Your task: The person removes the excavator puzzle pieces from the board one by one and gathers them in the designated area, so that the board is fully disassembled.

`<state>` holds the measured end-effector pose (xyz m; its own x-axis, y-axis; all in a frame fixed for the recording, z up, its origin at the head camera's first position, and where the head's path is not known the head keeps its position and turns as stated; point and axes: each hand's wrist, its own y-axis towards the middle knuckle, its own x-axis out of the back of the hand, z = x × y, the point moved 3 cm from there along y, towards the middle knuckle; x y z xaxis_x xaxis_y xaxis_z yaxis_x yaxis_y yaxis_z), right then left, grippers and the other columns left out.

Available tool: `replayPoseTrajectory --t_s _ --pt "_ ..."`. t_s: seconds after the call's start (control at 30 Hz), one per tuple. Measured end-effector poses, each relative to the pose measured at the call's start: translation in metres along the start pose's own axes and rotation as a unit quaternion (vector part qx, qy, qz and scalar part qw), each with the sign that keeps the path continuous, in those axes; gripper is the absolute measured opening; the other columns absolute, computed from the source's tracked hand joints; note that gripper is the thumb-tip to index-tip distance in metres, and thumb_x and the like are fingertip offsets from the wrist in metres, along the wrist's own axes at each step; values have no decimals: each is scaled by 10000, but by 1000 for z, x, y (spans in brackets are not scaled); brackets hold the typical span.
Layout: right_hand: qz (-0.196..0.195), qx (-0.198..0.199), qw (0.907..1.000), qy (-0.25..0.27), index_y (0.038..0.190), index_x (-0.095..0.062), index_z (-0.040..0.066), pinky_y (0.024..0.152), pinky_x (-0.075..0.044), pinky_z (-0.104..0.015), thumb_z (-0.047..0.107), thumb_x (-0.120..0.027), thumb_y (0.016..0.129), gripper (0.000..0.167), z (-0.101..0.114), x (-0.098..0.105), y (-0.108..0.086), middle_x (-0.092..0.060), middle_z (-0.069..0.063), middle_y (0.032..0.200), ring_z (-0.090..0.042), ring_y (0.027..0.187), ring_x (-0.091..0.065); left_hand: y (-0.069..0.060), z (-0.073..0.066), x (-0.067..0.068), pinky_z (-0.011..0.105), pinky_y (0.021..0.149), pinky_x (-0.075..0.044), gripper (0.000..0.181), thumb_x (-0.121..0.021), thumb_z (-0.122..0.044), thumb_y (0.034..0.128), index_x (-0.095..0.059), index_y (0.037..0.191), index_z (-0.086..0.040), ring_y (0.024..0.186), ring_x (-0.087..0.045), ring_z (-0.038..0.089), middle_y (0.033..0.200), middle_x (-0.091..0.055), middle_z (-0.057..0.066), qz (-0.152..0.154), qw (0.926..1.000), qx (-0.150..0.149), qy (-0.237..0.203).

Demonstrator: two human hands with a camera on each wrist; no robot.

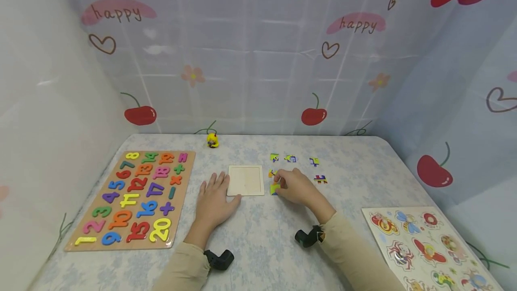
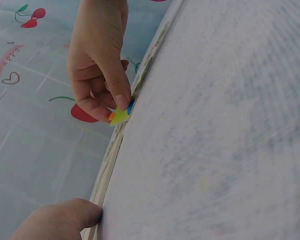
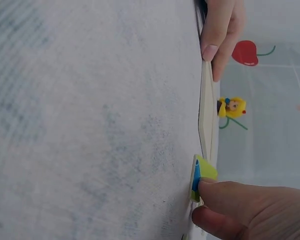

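Note:
A shallow wooden puzzle tray [image 1: 245, 181], bare inside, lies flat at the middle of the table. My left hand [image 1: 215, 200] rests at its left side with fingers extended, the thumb touching the front left corner. My right hand [image 1: 298, 187] is just right of the tray and pinches a lime-green and blue puzzle piece [image 3: 206, 175] between thumb and fingers. In the left wrist view this puzzle piece [image 2: 120, 117] is tilted, close to the tabletop. Under and behind the right fingers sits an orange puzzle piece [image 1: 272, 173], partly hidden.
Beyond the right hand lie several loose puzzle pieces [image 1: 290, 158]. A board of coloured numbers [image 1: 133, 199] takes up the left side. An insect picture board [image 1: 428, 246] lies at the front right. Near the back edge stands a small yellow figurine [image 1: 212, 140].

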<state>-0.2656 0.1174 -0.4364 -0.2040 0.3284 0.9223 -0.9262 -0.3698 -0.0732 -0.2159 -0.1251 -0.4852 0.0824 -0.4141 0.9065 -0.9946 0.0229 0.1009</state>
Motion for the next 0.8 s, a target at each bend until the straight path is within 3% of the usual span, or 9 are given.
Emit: replayPoseTrajectory --t_s 0.2,0.5,0.8 --pt "-184 98 9994 -265 1023 -705 212 717 -438 -306 252 -780 855 188 2 0 -1 -600 90 819 -138 825 -483 0 0 0 583 1239 -101 820 -554 -566 902 -364 1541 -87 1541 -179 329 1628 -304 93 -16 10000 49 2" --pt "-520 102 9974 -481 871 -744 250 721 -445 -325 251 -778 849 40 3 -4 -3 -625 96 856 -147 839 -484 1 1 -3 591 1235 -107 824 -551 -569 904 -357 1544 -87 1540 -182 332 1629 -301 93 -8 10000 -4 15" --pt "-847 305 9958 -158 1016 -740 194 723 -459 -317 219 -711 897 125 11 -7 -12 -658 53 914 -153 856 -518 0 0 -2 596 1233 -109 825 -556 -565 901 -361 1542 -84 1538 -187 338 1625 -310 99 -33 10000 2 -17"
